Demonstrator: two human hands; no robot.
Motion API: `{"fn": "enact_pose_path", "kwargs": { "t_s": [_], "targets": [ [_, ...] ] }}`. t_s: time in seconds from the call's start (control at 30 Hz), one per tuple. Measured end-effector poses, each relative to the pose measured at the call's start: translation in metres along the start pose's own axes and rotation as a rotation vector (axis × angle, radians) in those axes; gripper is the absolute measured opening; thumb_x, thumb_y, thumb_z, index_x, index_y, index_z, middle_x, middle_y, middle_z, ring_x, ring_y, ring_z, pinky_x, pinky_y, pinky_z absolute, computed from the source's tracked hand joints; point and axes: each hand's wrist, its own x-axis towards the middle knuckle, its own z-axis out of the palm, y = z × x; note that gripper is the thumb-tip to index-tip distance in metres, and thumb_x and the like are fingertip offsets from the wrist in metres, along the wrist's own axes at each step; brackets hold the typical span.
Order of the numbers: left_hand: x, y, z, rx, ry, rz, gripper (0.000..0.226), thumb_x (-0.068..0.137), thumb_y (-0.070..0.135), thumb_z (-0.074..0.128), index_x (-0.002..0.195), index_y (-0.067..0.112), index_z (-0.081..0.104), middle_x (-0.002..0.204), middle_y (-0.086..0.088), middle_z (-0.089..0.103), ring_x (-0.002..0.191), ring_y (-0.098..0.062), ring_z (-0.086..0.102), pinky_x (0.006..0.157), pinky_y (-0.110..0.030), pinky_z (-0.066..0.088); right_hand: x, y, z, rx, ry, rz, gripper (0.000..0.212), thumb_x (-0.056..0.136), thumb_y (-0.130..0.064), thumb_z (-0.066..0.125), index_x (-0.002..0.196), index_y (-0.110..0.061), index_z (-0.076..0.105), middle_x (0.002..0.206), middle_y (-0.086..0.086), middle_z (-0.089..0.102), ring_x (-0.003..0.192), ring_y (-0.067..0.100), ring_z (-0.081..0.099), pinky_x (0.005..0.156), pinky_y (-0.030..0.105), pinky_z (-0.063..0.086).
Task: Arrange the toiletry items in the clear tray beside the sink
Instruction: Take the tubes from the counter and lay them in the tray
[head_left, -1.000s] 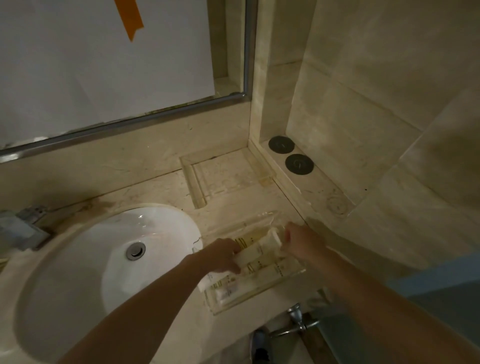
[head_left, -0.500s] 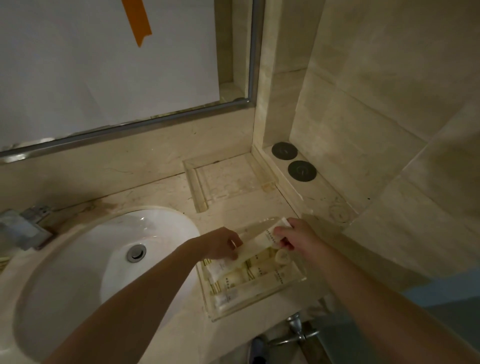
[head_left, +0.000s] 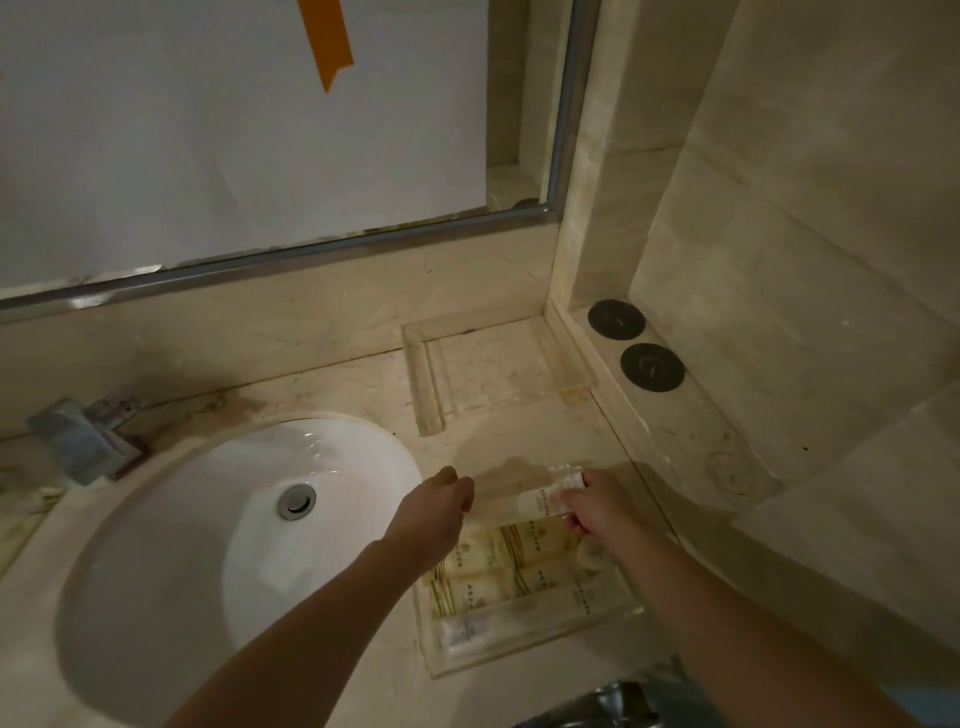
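With our right hand (head_left: 597, 512) pinching a white tube (head_left: 543, 498) over the clear tray (head_left: 524, 657) below both wrists and our left hand (head_left: 434, 512) loosely curled, empty, we risk dropping it crookedly across the packed tubes (head_left: 511, 569).

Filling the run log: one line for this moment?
right hand: grips white toiletry tube | left hand: beside tube, grip unclear | clear plastic tray: holds bottles

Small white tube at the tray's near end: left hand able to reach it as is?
Probably yes. The left hand hovers over the clear tray, and the small white tube lies uncovered, nothing above it. Only its own forearm crosses nearby.
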Motion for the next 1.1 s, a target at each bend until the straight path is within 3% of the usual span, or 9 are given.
{"fn": "enact_pose_path", "kwargs": {
  "t_s": [0.13, 0.23, 0.33, 0.43, 0.5, 0.6, 0.73, 0.83, 1.1],
  "targets": [
    [0.002, -0.006, 0.003, 0.135, 0.036, 0.030, 0.021, 0.086, 0.031, 0.060, 0.103, 0.019, 0.058, 0.111, -0.001, 0.052, 0.105, -0.021, 0.048, 0.095, -0.033, 0.041, 0.007, -0.007, 0.003, -0.121, 0.019, -0.047, 0.013, 0.090, -0.009, 0.051, 0.098, -0.012, 0.061, 0.087, 0.010, 0.069, 0.060, 0.021, 0.067, 0.048, 0.028, 0.052],
    [0.005, -0.012, 0.002, 0.212, 0.033, -0.015, 0.028, 0.085, 0.039, 0.062, 0.102, 0.019, 0.058, 0.112, -0.002, 0.048, 0.106, -0.022, 0.045, 0.096, -0.034, 0.039, 0.010, -0.010, 0.006, -0.258, 0.042, -0.102, 0.015, 0.089, -0.017, 0.055, 0.100, -0.010, 0.062, 0.096, 0.009, 0.070, 0.076, 0.023, 0.070, 0.059, 0.033, 0.058],
    [0.008, -0.015, 0.001, 0.217, -0.007, -0.084, 0.033, 0.083, 0.044, 0.063, 0.102, 0.017, 0.058, 0.113, -0.003, 0.047, 0.107, -0.024, 0.044, 0.096, -0.035, 0.039, 0.007, -0.014, 0.004, -0.558, 0.108, -0.175, 0.025, 0.087, -0.029, 0.059, 0.104, -0.012, 0.059, 0.101, 0.007, 0.067, 0.091, 0.025, 0.065, 0.069, 0.031, 0.050],
    [0.012, -0.016, 0.000, 0.119, -0.068, -0.184, 0.032, 0.080, 0.042, 0.066, 0.097, 0.016, 0.059, 0.109, -0.004, 0.048, 0.106, -0.023, 0.046, 0.096, -0.036, 0.042, 0.007, -0.017, 0.000, -0.743, 0.090, -0.167, 0.030, 0.084, -0.037, 0.060, 0.105, -0.015, 0.060, 0.097, 0.004, 0.064, 0.088, 0.023, 0.061, 0.069, 0.030, 0.046],
    [0.014, -0.018, -0.004, 0.056, -0.088, -0.259, 0.034, 0.077, 0.042, 0.070, 0.095, 0.016, 0.059, 0.103, -0.003, 0.047, 0.103, -0.023, 0.048, 0.093, -0.035, 0.045, 0.009, -0.018, -0.002, -0.778, 0.073, -0.145, 0.034, 0.084, -0.040, 0.057, 0.107, -0.015, 0.061, 0.093, 0.003, 0.062, 0.086, 0.023, 0.059, 0.071, 0.031, 0.047],
    [0.017, -0.023, -0.007, 0.064, -0.088, -0.352, 0.051, 0.069, 0.052, 0.075, 0.098, 0.014, 0.058, 0.103, -0.004, 0.049, 0.101, -0.023, 0.049, 0.091, -0.036, 0.047, 0.010, -0.016, -0.006, -0.800, 0.139, -0.181, 0.040, 0.088, -0.044, 0.053, 0.115, -0.015, 0.053, 0.104, 0.006, 0.064, 0.094, 0.025, 0.062, 0.073, 0.033, 0.050],
    [0.021, -0.025, -0.006, 0.031, -0.095, -0.452, 0.065, 0.061, 0.058, 0.078, 0.104, 0.015, 0.057, 0.107, -0.005, 0.051, 0.102, -0.023, 0.049, 0.092, -0.037, 0.047, 0.009, -0.009, -0.006, -0.822, 0.267, -0.321, 0.039, 0.090, -0.044, 0.052, 0.117, -0.017, 0.045, 0.094, 0.005, 0.067, 0.084, 0.024, 0.065, 0.068, 0.035, 0.054],
    [0.023, -0.029, -0.006, -0.030, -0.137, -0.522, 0.071, 0.058, 0.060, 0.080, 0.108, 0.015, 0.056, 0.108, -0.005, 0.050, 0.105, -0.024, 0.049, 0.092, -0.038, 0.048, 0.009, -0.006, -0.005, -0.854, 0.253, -0.347, 0.040, 0.089, -0.046, 0.052, 0.116, -0.018, 0.043, 0.092, 0.005, 0.068, 0.082, 0.023, 0.066, 0.066, 0.034, 0.054],
    [0.022, -0.048, 0.002, -0.142, -0.159, -0.590, 0.080, 0.049, 0.068, 0.079, 0.103, 0.012, 0.057, 0.099, -0.004, 0.048, 0.097, -0.023, 0.051, 0.083, -0.036, 0.050, 0.017, -0.005, -0.021, -1.006, 0.256, -0.363, 0.051, 0.085, -0.055, 0.055, 0.117, -0.018, 0.042, 0.103, 0.006, 0.067, 0.096, 0.024, 0.063, 0.069, 0.032, 0.040]
  ]
}}
